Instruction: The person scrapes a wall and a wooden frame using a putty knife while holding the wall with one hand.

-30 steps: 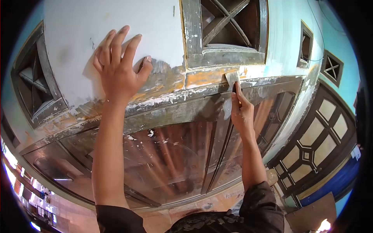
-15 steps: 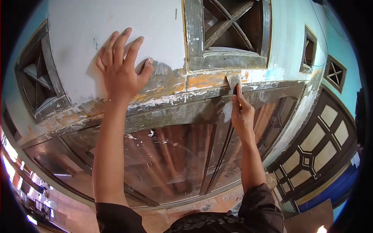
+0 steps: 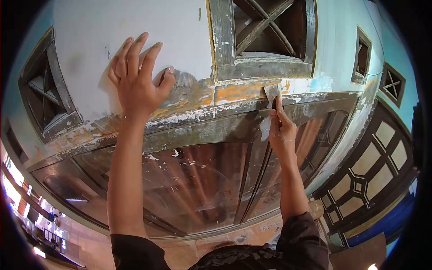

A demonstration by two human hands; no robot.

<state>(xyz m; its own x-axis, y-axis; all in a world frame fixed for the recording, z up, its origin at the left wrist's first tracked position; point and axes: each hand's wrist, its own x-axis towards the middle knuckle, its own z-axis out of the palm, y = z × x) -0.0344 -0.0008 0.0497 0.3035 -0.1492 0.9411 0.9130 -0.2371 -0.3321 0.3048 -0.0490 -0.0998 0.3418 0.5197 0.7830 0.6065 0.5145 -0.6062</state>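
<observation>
My right hand (image 3: 283, 130) is closed around the handle of a putty knife (image 3: 272, 92). The knife's flat blade rests on the scraped wall strip (image 3: 243, 92), where orange, white and grey patches show just under the upper window vent. My left hand (image 3: 139, 83) lies with fingers spread against the white wall (image 3: 90, 27), beside a grey bared patch (image 3: 186, 81). It holds nothing. Below both hands runs a dark wooden frame (image 3: 202, 130) with flaking white paint along its upper edge. The knife's handle is mostly hidden by my fingers.
A wooden vent with crossed bars (image 3: 227, 72) sits above the knife; another vent (image 3: 65, 121) is on the left. Glass panes (image 3: 193, 180) speckled with paint flakes fill the frame below. A dark panelled door (image 3: 382, 180) stands at right, and a tiled floor (image 3: 85, 234) shows lower left.
The view has shifted slightly. My right hand and the putty knife stay at nearly the same spot on the strip, and my left hand keeps its place on the wall.
</observation>
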